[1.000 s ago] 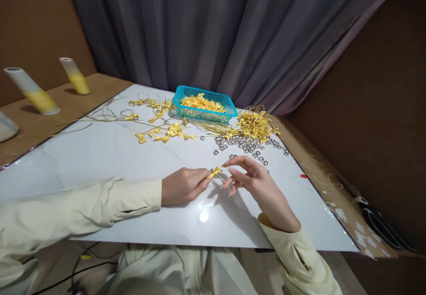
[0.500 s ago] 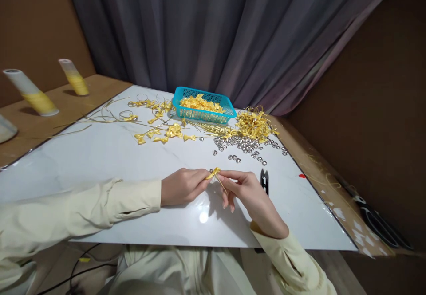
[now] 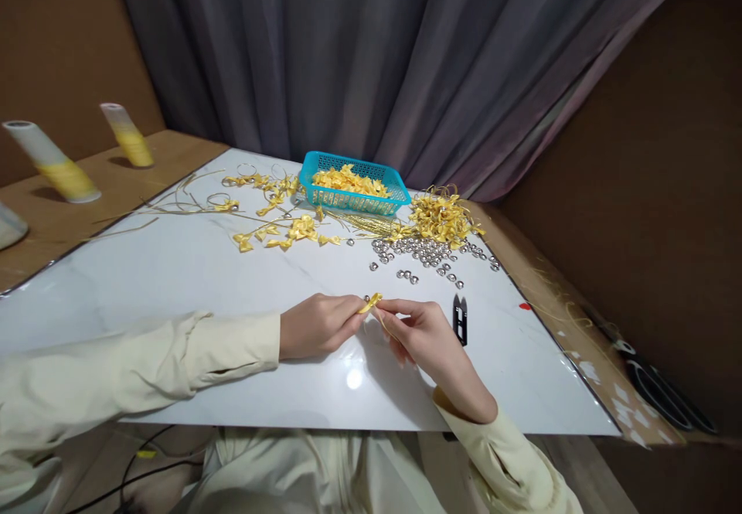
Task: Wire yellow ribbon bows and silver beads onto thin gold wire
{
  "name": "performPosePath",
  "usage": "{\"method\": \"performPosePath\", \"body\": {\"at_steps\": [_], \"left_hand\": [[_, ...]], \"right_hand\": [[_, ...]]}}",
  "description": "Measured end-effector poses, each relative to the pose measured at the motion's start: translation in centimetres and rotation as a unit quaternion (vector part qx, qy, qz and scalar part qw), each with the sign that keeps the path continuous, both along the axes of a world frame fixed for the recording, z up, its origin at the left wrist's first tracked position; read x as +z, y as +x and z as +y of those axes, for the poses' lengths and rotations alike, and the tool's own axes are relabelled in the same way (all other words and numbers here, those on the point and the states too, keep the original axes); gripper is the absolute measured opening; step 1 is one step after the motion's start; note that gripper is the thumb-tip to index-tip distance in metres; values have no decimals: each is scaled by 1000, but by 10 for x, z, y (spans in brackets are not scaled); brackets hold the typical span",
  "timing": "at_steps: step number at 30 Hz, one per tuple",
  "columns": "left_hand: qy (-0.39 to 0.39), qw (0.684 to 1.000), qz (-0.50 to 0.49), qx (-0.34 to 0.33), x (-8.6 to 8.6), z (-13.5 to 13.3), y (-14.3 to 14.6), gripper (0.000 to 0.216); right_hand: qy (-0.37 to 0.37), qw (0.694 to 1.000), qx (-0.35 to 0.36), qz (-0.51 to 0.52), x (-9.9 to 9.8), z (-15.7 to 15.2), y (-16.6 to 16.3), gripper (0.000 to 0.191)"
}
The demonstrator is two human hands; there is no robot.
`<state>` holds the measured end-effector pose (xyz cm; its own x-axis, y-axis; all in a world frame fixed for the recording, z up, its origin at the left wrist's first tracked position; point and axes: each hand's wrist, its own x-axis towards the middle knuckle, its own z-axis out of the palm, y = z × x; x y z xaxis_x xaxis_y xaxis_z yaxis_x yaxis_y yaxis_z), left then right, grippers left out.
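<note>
Ribbon [image 3: 372,303], yellow and narrow, sits between the two hands — pinched at one side in the left hand [image 3: 321,326], with a small silver piece [image 3: 366,298] by its fingertips. Thumb and forefinger of the right hand [image 3: 426,336] meet at the opposite edge — whether they grip it, I cannot tell. Black snips [image 3: 460,321] lie just right of that hand on the tabletop [image 3: 290,398]; beyond both hands stands a blue basket [image 3: 359,205].

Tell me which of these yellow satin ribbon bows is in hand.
The yellow satin bow pinched in the left hand, the right hand at its edge; other visible bows lie on the glossy white tabletop or inside the turquoise plastic basket.
</note>
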<state>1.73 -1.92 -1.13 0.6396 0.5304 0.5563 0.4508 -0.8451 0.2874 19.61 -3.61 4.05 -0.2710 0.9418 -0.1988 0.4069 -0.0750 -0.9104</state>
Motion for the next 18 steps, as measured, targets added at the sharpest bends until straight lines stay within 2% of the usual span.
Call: {"method": "performPosePath", "body": {"at_steps": [9, 15, 18], "left_hand": [[-4, 1000, 6, 6, 0, 0, 0, 22], [-6, 1000, 10, 10, 0, 0, 0, 23], [-9, 1000, 10, 8, 1, 0, 0, 23]], "right_hand": [[32, 999, 5, -36, 0, -2, -5, 21], [147, 981, 8, -127, -10, 0, 2, 23], [153, 979, 30, -130, -10, 0, 3, 23]]}}
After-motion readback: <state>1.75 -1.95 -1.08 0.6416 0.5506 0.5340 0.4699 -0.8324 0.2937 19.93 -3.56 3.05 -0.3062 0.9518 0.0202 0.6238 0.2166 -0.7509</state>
